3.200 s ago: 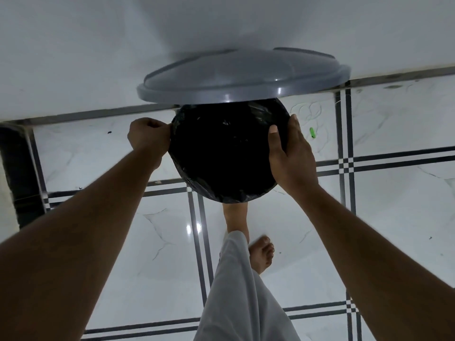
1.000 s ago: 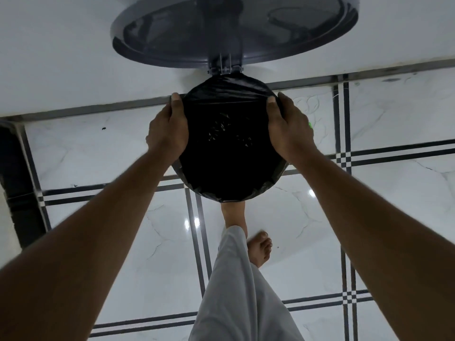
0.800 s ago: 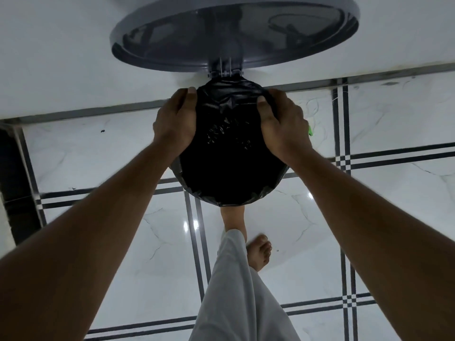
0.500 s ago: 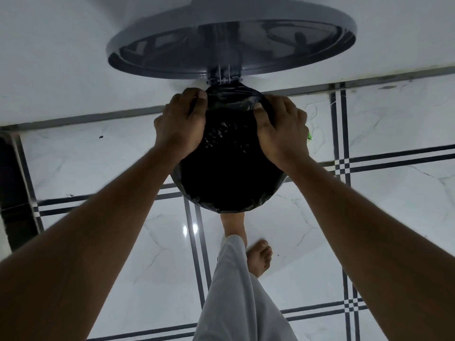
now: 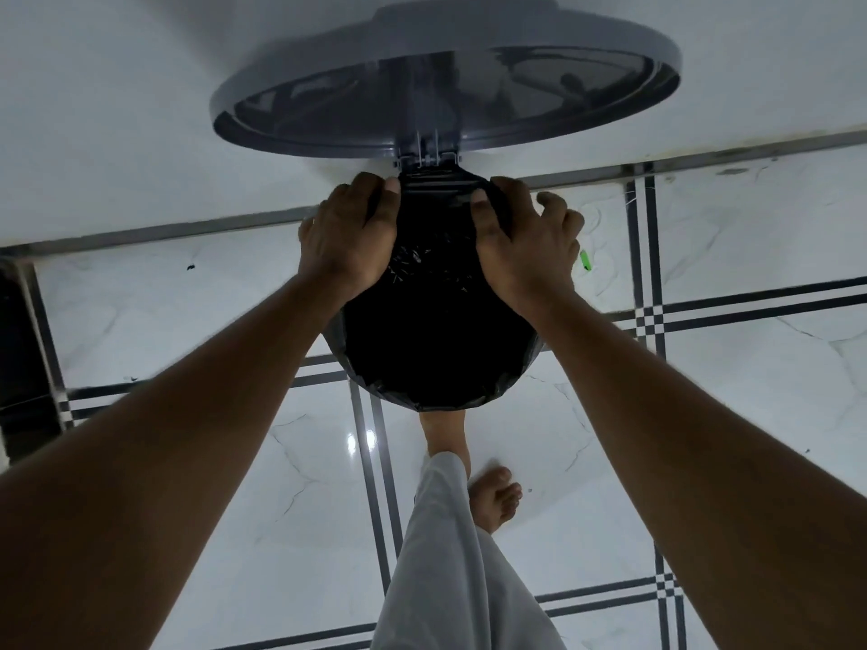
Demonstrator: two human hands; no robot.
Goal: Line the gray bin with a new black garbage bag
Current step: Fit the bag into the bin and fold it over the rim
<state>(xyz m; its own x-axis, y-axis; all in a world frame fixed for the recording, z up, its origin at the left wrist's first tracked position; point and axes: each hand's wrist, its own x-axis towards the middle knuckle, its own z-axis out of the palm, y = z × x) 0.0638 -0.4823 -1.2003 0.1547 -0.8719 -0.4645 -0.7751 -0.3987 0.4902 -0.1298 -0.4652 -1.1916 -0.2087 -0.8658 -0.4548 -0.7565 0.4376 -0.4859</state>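
The gray bin (image 5: 338, 341) stands on the tiled floor (image 5: 703, 415) against the wall, its lid (image 5: 445, 86) swung up on the rear hinge, and the black bag (image 5: 431, 349) lines its mouth, folded over the rim all round. Both hands sit at the far rim beside the hinge — the left hand (image 5: 349, 236) curled over the bag's edge with fingers hooked down the outside, the right hand (image 5: 525, 241) gripping the edge likewise, thumb inside the rim. A bare foot (image 5: 495, 501) stands just before the bin, and a small green scrap (image 5: 584, 261) lies on the floor to the right.
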